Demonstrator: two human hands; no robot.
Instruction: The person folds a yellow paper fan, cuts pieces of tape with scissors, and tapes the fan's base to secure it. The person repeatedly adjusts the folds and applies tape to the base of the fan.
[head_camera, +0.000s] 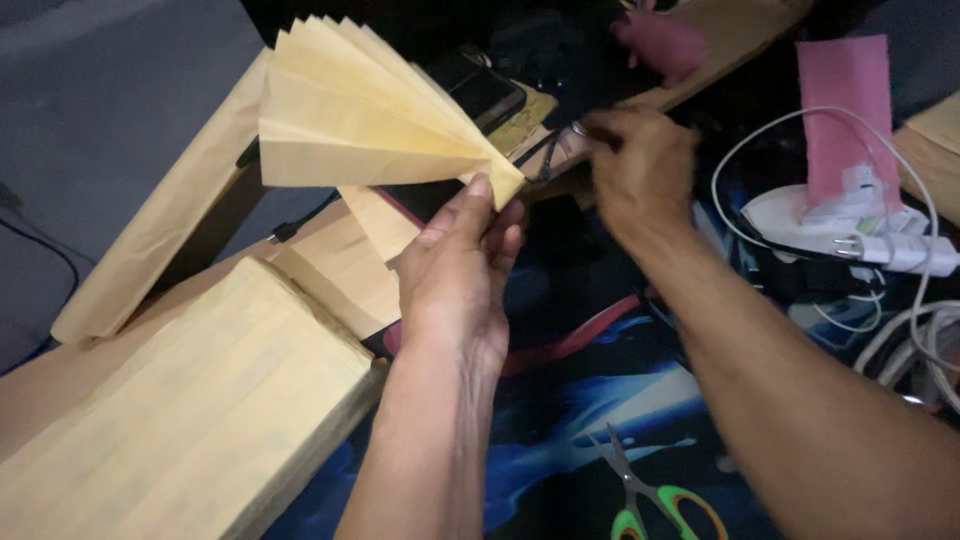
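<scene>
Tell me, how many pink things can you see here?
2. A pink cloth piece hangs at the upper right above the white cables; a small pink object lies at the top edge, beyond the right hand. Others may be hidden in the dark clutter.

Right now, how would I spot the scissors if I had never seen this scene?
Start at the dark blue patterned mat between the person's two forearms and follow it to the picture's bottom edge. The scissors lie there, blades pointing up-left. Their green and orange handle loops set them apart from the white cables to the right.
</scene>
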